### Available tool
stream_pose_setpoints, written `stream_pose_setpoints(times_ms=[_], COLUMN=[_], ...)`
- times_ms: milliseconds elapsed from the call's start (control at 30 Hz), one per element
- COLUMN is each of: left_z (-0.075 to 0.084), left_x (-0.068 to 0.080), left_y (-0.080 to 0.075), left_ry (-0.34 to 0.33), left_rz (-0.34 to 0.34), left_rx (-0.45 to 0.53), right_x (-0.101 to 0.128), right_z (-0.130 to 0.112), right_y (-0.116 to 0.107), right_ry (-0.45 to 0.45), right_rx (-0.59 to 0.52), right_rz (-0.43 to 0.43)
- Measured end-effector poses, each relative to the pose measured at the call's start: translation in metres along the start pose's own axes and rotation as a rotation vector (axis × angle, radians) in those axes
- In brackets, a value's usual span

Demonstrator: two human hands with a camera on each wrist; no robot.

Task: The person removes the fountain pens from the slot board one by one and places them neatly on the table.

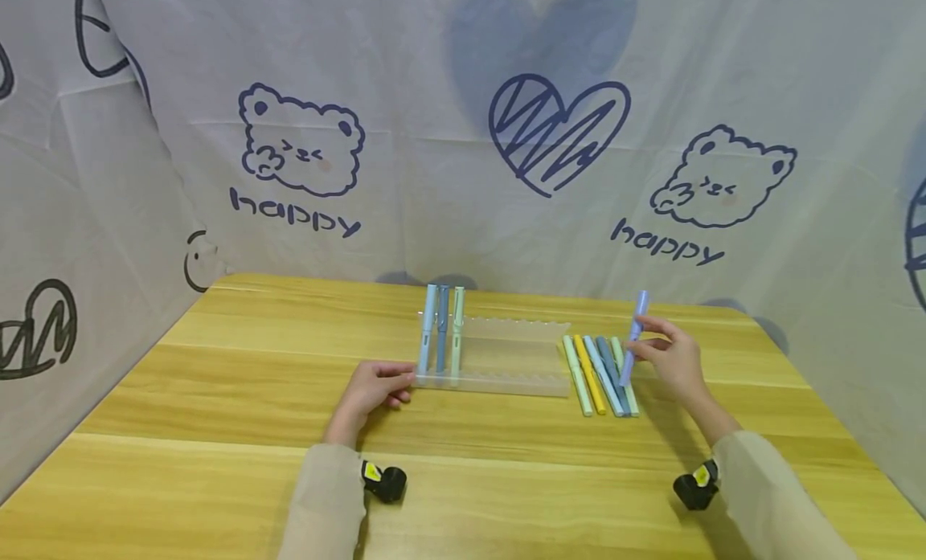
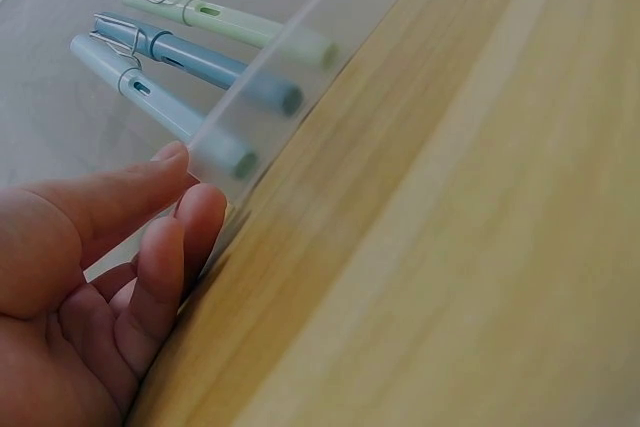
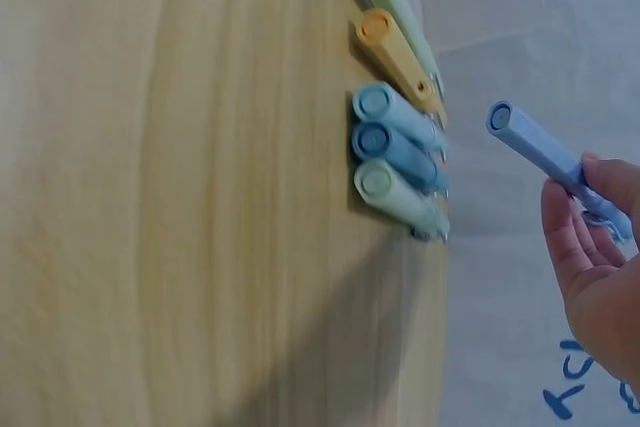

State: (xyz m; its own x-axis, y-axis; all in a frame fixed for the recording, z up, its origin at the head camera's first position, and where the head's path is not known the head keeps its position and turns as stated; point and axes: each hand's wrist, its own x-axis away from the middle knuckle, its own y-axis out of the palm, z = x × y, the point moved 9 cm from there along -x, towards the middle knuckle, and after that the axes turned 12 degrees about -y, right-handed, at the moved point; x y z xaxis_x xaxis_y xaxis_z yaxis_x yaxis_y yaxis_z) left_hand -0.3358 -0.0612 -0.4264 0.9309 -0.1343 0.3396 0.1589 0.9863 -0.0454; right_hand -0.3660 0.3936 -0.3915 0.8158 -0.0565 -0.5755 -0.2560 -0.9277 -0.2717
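Pens: three in clear rack (image 1: 506,359), five lying on table (image 1: 217,399). Right hand (image 1: 673,359) pinches lilac pen (image 1: 635,335). Left hand (image 1: 372,387), fingers relaxed, touches rack end.

3 pens (image 1: 442,331) in 1 clear rack (image 1: 506,359), 5 pens (image 1: 602,375) on table, 1 lilac pen (image 1: 635,335) in hand.

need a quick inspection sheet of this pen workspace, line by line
surface: light wooden table, plank grain.
job's things: clear plastic pen rack holding three pastel pens; five pastel pens in a row on the table; lavender pen lifted.
clutter: nothing seen.
grippers: left hand touches the rack's end; right hand pinches the lavender pen.
cables: nothing seen.
surroundings: white cloth backdrop printed with bears, hearts, "happy".
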Motion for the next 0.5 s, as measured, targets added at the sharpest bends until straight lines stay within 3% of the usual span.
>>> stream_pose_setpoints(times_ms=[167, 300, 500], left_z=[0.0, 0.0, 0.0], left_x=[0.0, -0.001, -0.002], left_y=[0.0, -0.001, 0.0], left_ry=[0.003, 0.005, 0.01], left_rz=[0.005, 0.009, 0.011], left_rx=[-0.001, -0.005, -0.009], right_x=[0.0, 0.003, 0.012], right_z=[0.012, 0.008, -0.052], right_y=[-0.01, -0.01, 0.008], right_ry=[0.041, 0.038, 0.164], right_rx=[0.081, 0.101, 0.206], right_rz=[-0.015, -0.065, -0.181])
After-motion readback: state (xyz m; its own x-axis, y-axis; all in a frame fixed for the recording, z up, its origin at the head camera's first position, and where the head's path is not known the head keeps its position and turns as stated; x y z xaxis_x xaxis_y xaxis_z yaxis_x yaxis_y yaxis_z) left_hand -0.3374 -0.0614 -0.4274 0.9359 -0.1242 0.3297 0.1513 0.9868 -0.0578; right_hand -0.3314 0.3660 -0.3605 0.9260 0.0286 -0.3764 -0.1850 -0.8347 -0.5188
